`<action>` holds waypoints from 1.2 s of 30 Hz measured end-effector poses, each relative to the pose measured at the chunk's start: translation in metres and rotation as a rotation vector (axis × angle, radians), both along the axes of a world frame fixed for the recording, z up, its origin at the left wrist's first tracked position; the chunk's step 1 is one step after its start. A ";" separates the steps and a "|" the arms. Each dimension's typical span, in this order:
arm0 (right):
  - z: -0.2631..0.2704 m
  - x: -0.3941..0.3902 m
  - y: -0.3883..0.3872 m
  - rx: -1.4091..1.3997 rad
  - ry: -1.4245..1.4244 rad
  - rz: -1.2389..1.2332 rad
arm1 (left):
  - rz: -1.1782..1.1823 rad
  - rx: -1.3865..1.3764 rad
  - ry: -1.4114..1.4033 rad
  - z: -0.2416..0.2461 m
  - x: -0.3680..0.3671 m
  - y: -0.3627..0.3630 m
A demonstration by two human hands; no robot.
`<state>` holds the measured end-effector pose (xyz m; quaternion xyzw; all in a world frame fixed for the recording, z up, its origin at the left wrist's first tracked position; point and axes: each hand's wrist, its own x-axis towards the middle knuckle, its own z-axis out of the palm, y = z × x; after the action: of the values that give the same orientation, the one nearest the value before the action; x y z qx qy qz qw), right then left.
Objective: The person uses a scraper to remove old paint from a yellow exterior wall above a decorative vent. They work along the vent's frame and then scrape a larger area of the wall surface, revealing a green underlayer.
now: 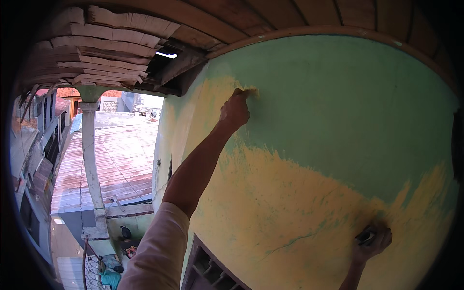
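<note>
My left hand [236, 108] is raised high on the green wall [333, 108], closed around what looks like a paintbrush [252, 92]. Only the bristle end of it shows, against the wall at the edge of a yellow patch. Lower right, my right hand [375, 241] is near the yellow-painted part of the wall [282, 203], its fingers curled around a small dark object [365, 235] with a pale spot; its kind cannot be told. Yellow paint with streaky edges covers the lower wall and the left side. A thin crack runs across the yellow.
Overhead is a wooden plank ceiling [232, 18], with broken slats [108, 47] at the left. A column [90, 156] stands on the balcony's edge, beyond it a corrugated metal roof [127, 156]. Bags [110, 277] lie below left. A dark vent frame [210, 266] is at the bottom.
</note>
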<state>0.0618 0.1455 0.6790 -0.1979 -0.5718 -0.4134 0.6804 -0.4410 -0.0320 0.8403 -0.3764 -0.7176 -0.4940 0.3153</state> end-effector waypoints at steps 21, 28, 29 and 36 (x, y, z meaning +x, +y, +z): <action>0.000 0.003 0.002 0.011 -0.020 -0.044 | -0.007 0.049 0.049 -0.010 0.013 0.007; -0.005 0.005 0.008 -0.017 -0.023 -0.015 | -0.035 0.055 0.015 -0.002 0.021 0.004; -0.006 0.006 0.007 -0.029 -0.035 -0.012 | -0.039 0.037 0.020 -0.006 0.021 0.005; 0.000 0.004 0.003 -0.009 -0.042 -0.006 | -0.019 0.051 0.021 0.000 0.018 0.006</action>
<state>0.0653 0.1484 0.6788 -0.1942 -0.5870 -0.4170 0.6662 -0.4231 -0.0256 0.8398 -0.3801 -0.6980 -0.5109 0.3276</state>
